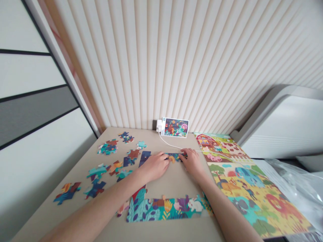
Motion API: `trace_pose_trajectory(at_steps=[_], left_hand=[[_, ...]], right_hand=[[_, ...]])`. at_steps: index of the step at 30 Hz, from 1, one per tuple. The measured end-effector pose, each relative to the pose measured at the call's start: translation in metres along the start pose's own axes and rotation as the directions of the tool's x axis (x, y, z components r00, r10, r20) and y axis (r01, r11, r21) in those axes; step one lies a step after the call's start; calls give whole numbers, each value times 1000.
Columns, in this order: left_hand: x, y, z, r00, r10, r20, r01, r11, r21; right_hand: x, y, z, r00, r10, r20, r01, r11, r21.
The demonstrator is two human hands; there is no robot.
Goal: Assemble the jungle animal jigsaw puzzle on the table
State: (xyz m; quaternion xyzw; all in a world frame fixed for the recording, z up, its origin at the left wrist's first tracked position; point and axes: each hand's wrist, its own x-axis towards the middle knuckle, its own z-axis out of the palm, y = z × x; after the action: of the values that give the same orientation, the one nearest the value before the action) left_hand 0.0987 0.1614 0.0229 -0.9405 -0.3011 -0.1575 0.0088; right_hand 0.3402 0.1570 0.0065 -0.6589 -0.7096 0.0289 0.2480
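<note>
A short strip of joined dark blue jigsaw puzzle pieces with an orange crescent lies flat on the table. At its left end, the bent fingers of my left hand are closed on a puzzle piece. My right hand grips the strip's right end between thumb and fingers. Left of my left hand is a dark blue edge piece, partly covered. Nearer to me, a joined bottom border shows leaves, flowers and a white rabbit. My forearms hide parts of the side borders.
Loose puzzle pieces are scattered over the left side of the table. A picture card leans at the back beside a white charger with its cable. Two assembled puzzles, a farm and a safari, lie right.
</note>
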Motion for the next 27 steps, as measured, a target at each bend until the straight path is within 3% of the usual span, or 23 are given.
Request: trace_pose_trajectory(at_steps=[4,7,14,27], left_hand=[[-1,0,-1,1000,-3,4,3,1000,2],[-1,0,-2,1000,9,7,-9,1000,7],[-3,0,-1,1000,10,-6,-10,1000,7],[0,-5,-7,999,8,34,-8,1000,-13]], right_hand=[[-1,4,-8,969,-236,71,236,972,10],[-3,10,-13,930,-340,138,340,940,25],[-4,17,-15,916,-363,169,360,932,53],[-3,8,-21,894,-386,226,402,915,-26]])
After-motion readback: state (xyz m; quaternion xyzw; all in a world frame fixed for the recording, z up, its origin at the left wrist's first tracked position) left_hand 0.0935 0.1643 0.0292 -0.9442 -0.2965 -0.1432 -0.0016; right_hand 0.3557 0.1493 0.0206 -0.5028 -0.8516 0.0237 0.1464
